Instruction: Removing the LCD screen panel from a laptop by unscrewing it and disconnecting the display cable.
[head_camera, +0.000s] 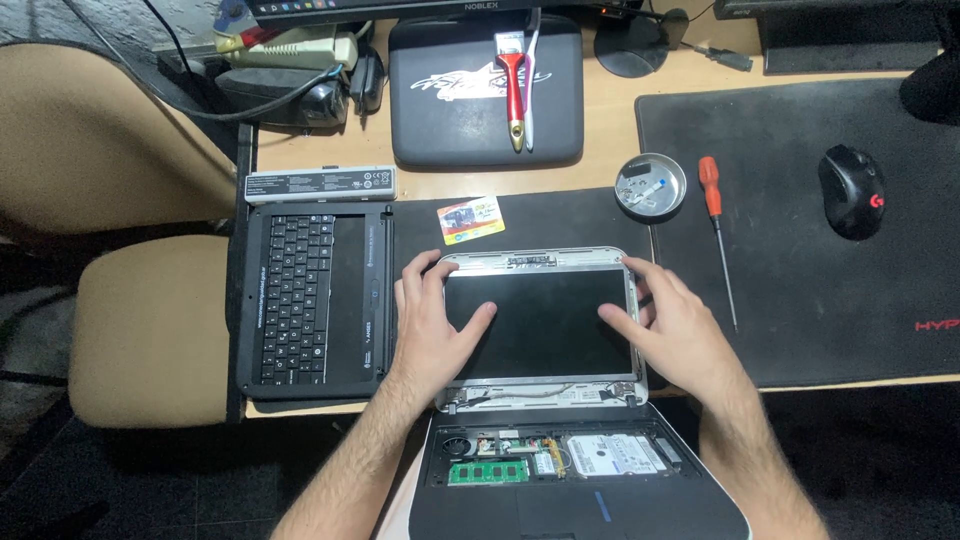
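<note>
A small laptop lies opened flat, its dark screen panel in a silver lid frame on the desk. The base hangs toward me with its green memory stick, drive and boards exposed. My left hand grips the screen's left edge, thumb resting on the glass. On the right edge sits my right hand, fingers curled over the frame and thumb on the panel.
A removed black keyboard cover lies left, with a battery pack above it. A card, a round metal dish, a red-handled screwdriver, a black mouse, a red brush on a grey laptop lid and a tan chair surround.
</note>
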